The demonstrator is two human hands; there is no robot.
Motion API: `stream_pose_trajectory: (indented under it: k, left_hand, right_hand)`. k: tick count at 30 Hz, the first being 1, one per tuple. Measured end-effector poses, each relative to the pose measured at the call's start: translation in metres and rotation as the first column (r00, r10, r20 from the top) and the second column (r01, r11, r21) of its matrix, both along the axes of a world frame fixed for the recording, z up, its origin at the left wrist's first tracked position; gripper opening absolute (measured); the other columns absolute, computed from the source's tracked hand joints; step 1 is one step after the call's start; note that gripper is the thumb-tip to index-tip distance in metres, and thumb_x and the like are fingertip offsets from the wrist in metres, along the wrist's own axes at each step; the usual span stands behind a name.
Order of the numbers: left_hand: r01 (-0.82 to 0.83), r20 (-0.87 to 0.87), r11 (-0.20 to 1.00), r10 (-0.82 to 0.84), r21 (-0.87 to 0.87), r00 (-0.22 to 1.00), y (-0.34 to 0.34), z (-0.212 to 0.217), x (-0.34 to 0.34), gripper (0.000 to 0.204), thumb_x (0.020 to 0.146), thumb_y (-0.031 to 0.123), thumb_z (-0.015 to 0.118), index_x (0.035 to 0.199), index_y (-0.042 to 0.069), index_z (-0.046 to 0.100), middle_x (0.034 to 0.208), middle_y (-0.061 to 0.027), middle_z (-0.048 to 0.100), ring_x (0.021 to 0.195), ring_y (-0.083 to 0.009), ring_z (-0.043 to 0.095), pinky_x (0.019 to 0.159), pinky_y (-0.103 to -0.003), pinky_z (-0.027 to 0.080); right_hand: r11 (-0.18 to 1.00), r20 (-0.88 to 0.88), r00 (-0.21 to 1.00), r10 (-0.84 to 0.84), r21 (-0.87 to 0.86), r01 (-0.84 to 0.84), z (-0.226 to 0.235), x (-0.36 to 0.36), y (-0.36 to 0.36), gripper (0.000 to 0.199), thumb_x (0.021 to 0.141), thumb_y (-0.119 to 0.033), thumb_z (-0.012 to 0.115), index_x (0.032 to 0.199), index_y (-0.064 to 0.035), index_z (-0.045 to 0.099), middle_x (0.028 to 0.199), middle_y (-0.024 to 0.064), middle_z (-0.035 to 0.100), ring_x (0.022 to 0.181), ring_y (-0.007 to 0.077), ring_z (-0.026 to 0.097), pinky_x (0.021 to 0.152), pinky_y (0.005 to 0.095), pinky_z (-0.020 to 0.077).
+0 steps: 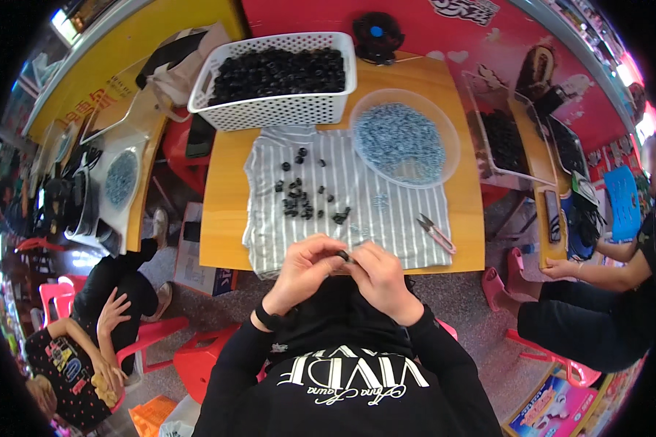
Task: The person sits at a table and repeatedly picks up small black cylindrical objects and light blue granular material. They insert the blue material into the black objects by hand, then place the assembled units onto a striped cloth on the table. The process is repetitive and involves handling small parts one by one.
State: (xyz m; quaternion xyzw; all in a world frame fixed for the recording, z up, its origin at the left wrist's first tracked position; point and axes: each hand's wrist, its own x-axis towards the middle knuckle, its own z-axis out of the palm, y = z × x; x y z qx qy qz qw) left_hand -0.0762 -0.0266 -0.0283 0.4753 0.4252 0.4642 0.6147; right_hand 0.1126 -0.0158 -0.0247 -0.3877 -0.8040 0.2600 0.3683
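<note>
At the near edge of the table my left hand (306, 271) is closed, its fingertips pinching a small black part (343, 256). My right hand (383, 278) is closed too, its fingertips meeting the left ones at that part; what it pinches is too small to make out. Ahead of both hands, several loose small black pieces (295, 197) lie on a grey-and-white striped cloth (270, 244). A few tiny bluish pieces (380, 202) lie to their right. Thread snips (437, 234) with pinkish handles rest near the cloth's right edge.
A white perforated basket (270, 114) heaped with black pieces stands at the back left of the table (226, 218). Right of it is a translucent round tub (450, 138) of bluish pieces. A small black fan (377, 36) stands behind. People sit at side tables left and right.
</note>
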Motion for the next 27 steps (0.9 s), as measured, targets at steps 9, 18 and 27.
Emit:
stream_pose_trajectory:
  k: [9,18,27]
  left_hand:
    - [-0.01,-0.476,0.812,0.352,0.583,0.806,0.012,-0.023,0.015,0.024,0.074,-0.016,0.064,0.094,-0.003,0.065,0.089,-0.0152,0.062,0.076,-0.03,0.063,0.064,-0.035,0.051]
    - [0.064,-0.533,0.773,0.371,0.631,0.761,0.008,-0.025,0.016,0.02,0.075,-0.014,0.062,0.093,-0.004,0.064,0.087,-0.0168,0.059,0.079,-0.0354,0.061,0.066,-0.04,0.05]
    - [0.131,0.187,0.987,-0.112,-0.094,0.976,0.022,-0.019,-0.015,0.051,0.087,-0.008,0.068,0.135,0.0,0.055,0.094,-0.0055,0.066,0.083,-0.0108,0.065,0.067,-0.023,0.053]
  right_hand:
    - [0.948,0.213,0.97,-0.12,0.315,0.048,-0.027,-0.012,0.005,0.031,0.076,-0.01,0.06,0.101,0.007,0.063,0.099,0.0148,0.057,0.09,0.0305,0.056,0.076,0.0402,0.0447]
    - [0.941,0.35,0.931,-0.099,0.336,-0.027,-0.024,-0.012,-0.001,0.031,0.076,-0.013,0.06,0.1,0.0066,0.063,0.1,0.0139,0.056,0.088,0.029,0.054,0.073,0.0387,0.0423]
    - [0.981,0.039,0.993,0.11,0.159,-0.115,0.001,-0.011,0.012,0.049,0.074,-0.003,0.076,0.119,0.0077,0.061,0.096,0.0139,0.058,0.087,0.0312,0.059,0.073,0.04,0.0505]
